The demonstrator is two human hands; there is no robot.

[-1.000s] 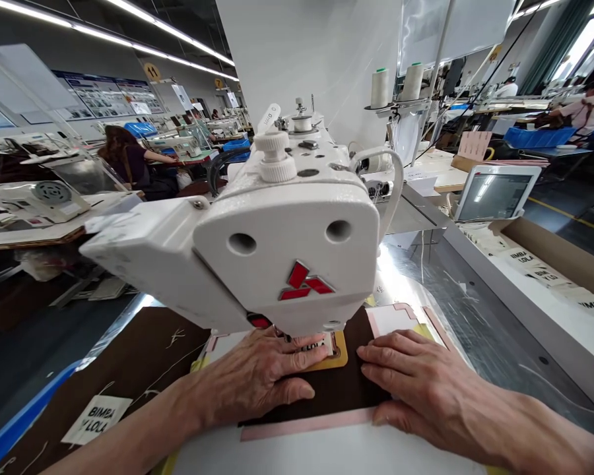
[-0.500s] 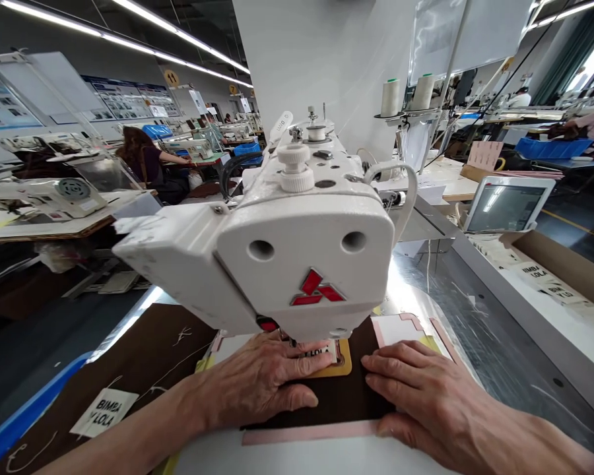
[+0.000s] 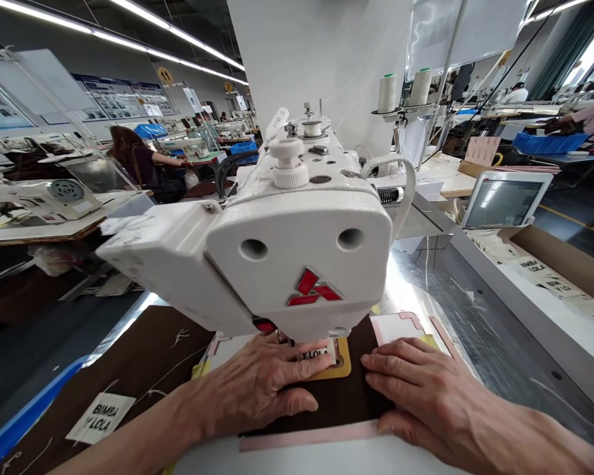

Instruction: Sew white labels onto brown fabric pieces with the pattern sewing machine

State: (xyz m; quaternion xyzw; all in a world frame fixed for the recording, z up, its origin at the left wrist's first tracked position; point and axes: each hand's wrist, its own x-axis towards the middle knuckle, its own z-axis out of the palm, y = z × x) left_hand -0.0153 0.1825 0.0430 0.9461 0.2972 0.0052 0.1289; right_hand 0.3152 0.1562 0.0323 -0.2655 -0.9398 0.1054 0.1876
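Under the head of a white sewing machine (image 3: 297, 257) lies a dark brown fabric piece (image 3: 334, 399), framed by a white template (image 3: 277, 458) with pink edging. My left hand (image 3: 262, 379) rests flat on it, fingers stretched over a cream printed label (image 3: 317, 354) inside a yellow frame (image 3: 344, 369). The needle area is mostly hidden behind the machine head and those fingers. To the right, my right hand (image 3: 420, 389) lies flat with its fingertips on the brown fabric and its palm over the template. Neither hand grips anything.
Another brown piece with a sewn label (image 3: 100, 417) and loose threads lies left, beside a blue bin edge (image 3: 34, 402). At right stands a box of labels (image 3: 539, 274) near a tablet-like screen (image 3: 505, 200). Thread cones (image 3: 387, 92) stand behind. A co-worker (image 3: 133, 155) sits far left.
Both hands stay in nearly the same place on the fabric and template. The view has shifted slightly, so the machine head appears a little farther left.
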